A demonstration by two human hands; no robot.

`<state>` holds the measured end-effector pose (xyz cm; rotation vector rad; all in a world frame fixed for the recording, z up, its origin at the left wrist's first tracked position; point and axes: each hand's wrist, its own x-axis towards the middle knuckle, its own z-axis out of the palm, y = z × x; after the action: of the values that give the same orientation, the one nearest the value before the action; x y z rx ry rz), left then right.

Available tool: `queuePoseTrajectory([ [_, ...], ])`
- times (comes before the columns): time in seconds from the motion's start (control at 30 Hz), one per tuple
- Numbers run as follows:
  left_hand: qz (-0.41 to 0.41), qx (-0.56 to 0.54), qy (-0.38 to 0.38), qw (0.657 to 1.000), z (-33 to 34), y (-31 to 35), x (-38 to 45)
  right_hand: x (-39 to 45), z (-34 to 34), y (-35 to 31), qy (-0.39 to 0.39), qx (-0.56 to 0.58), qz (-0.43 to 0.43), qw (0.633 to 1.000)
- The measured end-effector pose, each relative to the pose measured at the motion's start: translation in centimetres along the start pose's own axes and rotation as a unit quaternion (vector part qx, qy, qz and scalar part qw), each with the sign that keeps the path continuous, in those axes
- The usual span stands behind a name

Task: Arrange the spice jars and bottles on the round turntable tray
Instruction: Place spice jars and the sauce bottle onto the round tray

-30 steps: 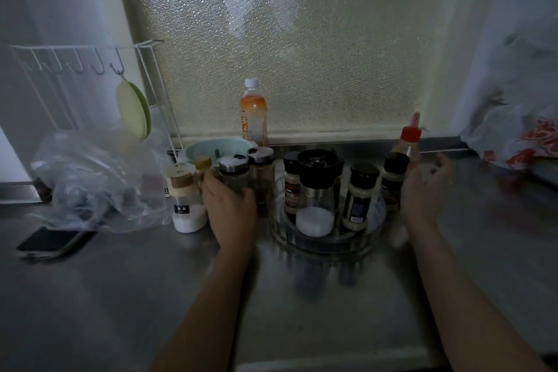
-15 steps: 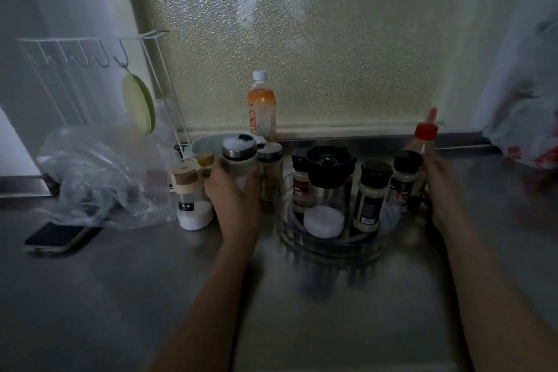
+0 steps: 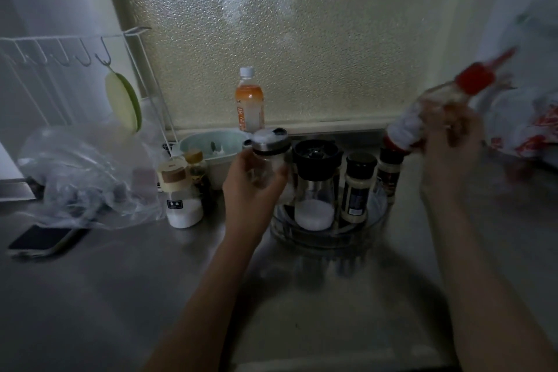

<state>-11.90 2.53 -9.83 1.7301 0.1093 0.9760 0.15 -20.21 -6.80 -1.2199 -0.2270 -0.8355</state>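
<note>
The clear round turntable tray (image 3: pixel 374 222) sits on the steel counter. On it stand a black-topped grinder with white salt (image 3: pixel 315 184), a black-lidded spice jar (image 3: pixel 357 187) and a second dark-lidded jar (image 3: pixel 389 172). My left hand (image 3: pixel 253 190) holds a clear glass jar with a metal lid (image 3: pixel 269 151) in the air at the tray's left edge. My right hand (image 3: pixel 453 142) holds a red-capped squeeze bottle (image 3: pixel 434 106), tilted and blurred, above and right of the tray. A white-filled jar with a beige cap (image 3: pixel 181 193) and a small dark bottle (image 3: pixel 197 172) stand left of the tray.
An orange drink bottle (image 3: pixel 249 100) stands on the window ledge behind a pale green bowl (image 3: pixel 211 148). A crumpled clear plastic bag (image 3: pixel 84 175) and a phone (image 3: pixel 45 240) lie at the left. A white wire rack (image 3: pixel 75 48) stands behind them. A red-printed bag (image 3: pixel 531 124) lies far right.
My left hand has lifted the metal-lidded jar and carried it right to the tray's edge. My right hand has raised the red-capped bottle off the counter, up and to the right, tilting it.
</note>
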Motion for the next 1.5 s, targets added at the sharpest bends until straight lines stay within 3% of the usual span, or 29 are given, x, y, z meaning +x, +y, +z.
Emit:
queuePoseTrajectory([
  [0.17,0.014,0.029,-0.049,0.998,0.3,-0.8,-0.4,-2.7,1.9,-0.5,-0.125,-0.032,-0.007,0.992],
  [0.4,-0.021,0.028,-0.063,0.997,0.6,-1.8,-0.5,-3.6,2.4,1.5,-0.232,-0.086,0.061,0.967],
  [0.57,0.015,0.112,-0.108,0.988,0.5,-2.4,-0.3,-3.5,2.2,1.9,-0.306,-0.098,0.133,0.938],
  [0.63,0.012,0.18,-0.137,0.974,0.3,-2.5,-0.2,-3.4,2.1,2.1,-0.285,-0.102,0.139,0.943],
  [0.73,-0.012,0.266,-0.126,0.956,-0.2,-2.6,-0.1,-2.9,1.4,2.4,-0.172,-0.184,0.059,0.966],
  [0.8,-0.052,0.294,-0.069,0.952,-0.5,-2.4,-0.1,-2.1,0.6,3.5,-0.171,-0.277,0.035,0.945],
  [0.9,-0.078,0.305,-0.003,0.949,-0.6,-2.3,-0.1,-1.3,-0.3,6.6,-0.271,-0.378,0.056,0.883],
  [1.0,-0.1,0.275,-0.026,0.956,-0.1,-2.5,-0.1,-0.8,-0.5,8.1,-0.316,-0.395,0.068,0.86],
  [1.1,-0.123,0.274,-0.085,0.95,0.5,-2.9,-0.2,-0.3,-0.1,8.3,-0.288,-0.43,0.056,0.854],
  [1.27,-0.117,0.249,-0.044,0.96,0.7,-3.0,0.1,0.5,0.7,8.9,-0.36,-0.506,0.044,0.783],
  [1.5,-0.115,0.217,-0.016,0.969,1.1,-3.4,0.6,1.3,2.6,9.6,-0.346,-0.569,0.03,0.745],
])
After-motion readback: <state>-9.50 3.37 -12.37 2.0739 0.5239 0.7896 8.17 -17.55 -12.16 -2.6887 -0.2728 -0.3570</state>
